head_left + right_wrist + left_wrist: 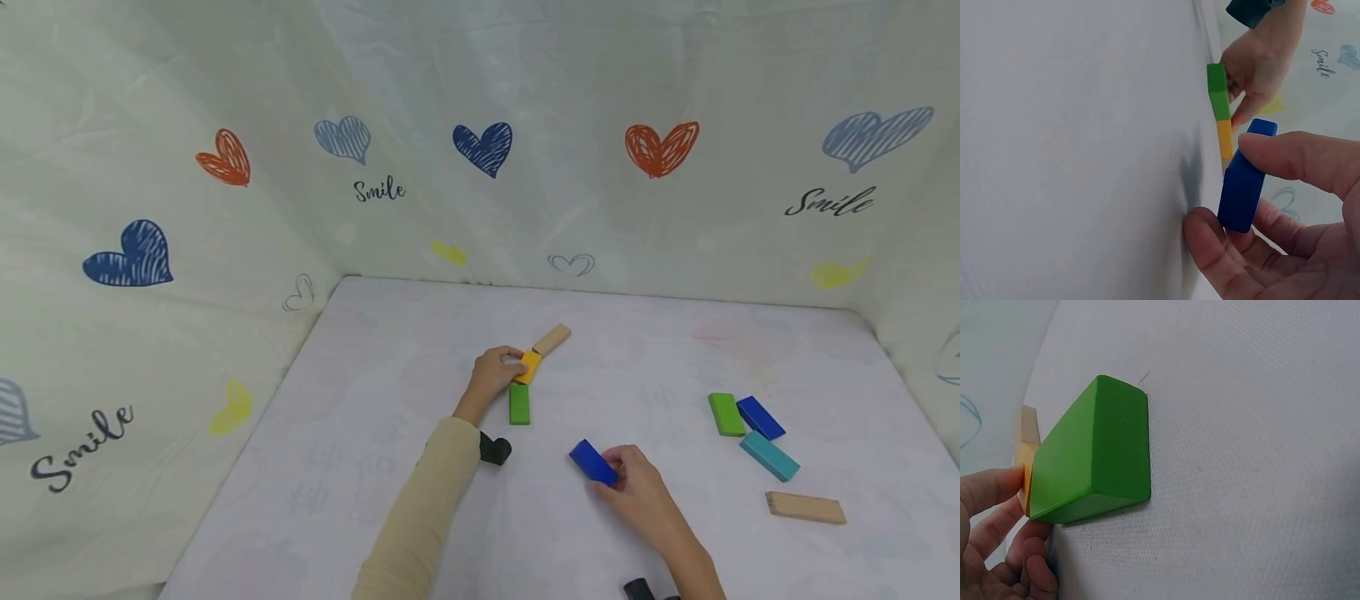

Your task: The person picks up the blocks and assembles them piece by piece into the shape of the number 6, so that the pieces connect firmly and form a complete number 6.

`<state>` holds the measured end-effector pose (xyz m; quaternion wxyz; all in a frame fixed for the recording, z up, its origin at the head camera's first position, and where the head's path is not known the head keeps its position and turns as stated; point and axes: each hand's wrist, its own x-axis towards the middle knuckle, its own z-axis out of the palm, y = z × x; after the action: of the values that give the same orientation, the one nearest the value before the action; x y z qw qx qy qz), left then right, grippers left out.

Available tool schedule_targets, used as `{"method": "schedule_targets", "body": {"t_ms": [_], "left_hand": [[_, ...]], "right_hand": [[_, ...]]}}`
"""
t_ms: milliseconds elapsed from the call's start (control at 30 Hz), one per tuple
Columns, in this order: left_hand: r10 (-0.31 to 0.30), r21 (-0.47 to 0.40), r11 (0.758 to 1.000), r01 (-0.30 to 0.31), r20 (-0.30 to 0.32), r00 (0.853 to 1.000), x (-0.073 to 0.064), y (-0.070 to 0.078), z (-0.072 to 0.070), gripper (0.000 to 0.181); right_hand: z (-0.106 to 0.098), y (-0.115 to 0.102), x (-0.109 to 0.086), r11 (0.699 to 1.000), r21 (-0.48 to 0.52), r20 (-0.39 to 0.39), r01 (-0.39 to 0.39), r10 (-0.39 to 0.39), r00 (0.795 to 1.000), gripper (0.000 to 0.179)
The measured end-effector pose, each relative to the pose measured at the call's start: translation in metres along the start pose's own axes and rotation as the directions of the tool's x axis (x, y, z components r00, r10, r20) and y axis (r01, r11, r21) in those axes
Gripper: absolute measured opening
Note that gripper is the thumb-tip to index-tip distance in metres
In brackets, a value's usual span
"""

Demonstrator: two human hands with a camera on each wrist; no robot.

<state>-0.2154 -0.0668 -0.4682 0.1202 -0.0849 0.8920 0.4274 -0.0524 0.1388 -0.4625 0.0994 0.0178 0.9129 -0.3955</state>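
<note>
— Parts of the yellow block [529, 366] are covered by the left hand [493, 372] in the head view, is that correct?

— Yes, only its right portion is seen. From the left wrist, only a thin orange-yellow edge [1026, 470] is visible behind the green block [1094, 453], and the exact grip cannot be told; the fingers are curled against the yellow block and it is touched at its left side. It lies on the white table [375, 392], between the green block [519, 403] in front and a plain wooden block [552, 339] behind, the three forming a bent row.

— And the other hand?

— A dark blue block [592, 462] is pinched by the right hand [637, 487] between thumb and curled fingers. In the right wrist view the block [1244, 178] is tipped up on one edge, with the thumb on its top and a finger [1210, 250] below, near the table surface.

— What else is found around?

— Well apart on the right, a second green block [726, 414], a second dark blue block [761, 417] and a teal block [769, 457] are grouped closely, and a second wooden block [806, 507] lies alone nearer the front. Dark objects are seen at both wrists; the one at the bottom edge [639, 588] is cut off.

— Is any writing readable?

— The word "Smile" [379, 191] is printed several times on the cloth walls, among drawn hearts in red, blue and yellow
</note>
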Motion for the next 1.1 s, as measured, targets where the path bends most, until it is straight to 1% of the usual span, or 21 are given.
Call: {"method": "schedule_targets", "body": {"t_ms": [200, 433, 633, 800, 1100], "left_hand": [[0.004, 0.003, 1.0, -0.004, -0.005, 1.0, 0.001, -0.002, 0.001, 0.027], [0.004, 0.01, 1.0, -0.004, -0.006, 1.0, 0.002, -0.003, 0.001, 0.028], [0.011, 0.01, 1.0, -0.011, -0.009, 1.0, 0.001, -0.002, 0.001, 0.028], [0.009, 0.006, 1.0, -0.009, -0.011, 1.0, 0.002, -0.002, 0.002, 0.028], [0.012, 0.009, 1.0, -0.012, -0.008, 1.0, 0.004, -0.004, 0.003, 0.029]], "right_hand": [[0.01, -0.01, 0.003, 1.0, 0.014, 0.011, 0.007, -0.007, 1.0, 0.037], [0.02, -0.018, 0.006, 1.0, 0.014, 0.005, 0.02, -0.02, 1.0, 0.036], [0.027, -0.025, 0.01, 1.0, 0.018, 0.011, 0.003, -0.003, 1.0, 0.037], [0.033, -0.03, 0.014, 0.999, 0.045, 0.026, -0.003, 0.002, 1.0, 0.036], [0.041, -0.036, 0.022, 1.0, 0.019, 0.027, 0.017, -0.017, 0.999, 0.036]]}}
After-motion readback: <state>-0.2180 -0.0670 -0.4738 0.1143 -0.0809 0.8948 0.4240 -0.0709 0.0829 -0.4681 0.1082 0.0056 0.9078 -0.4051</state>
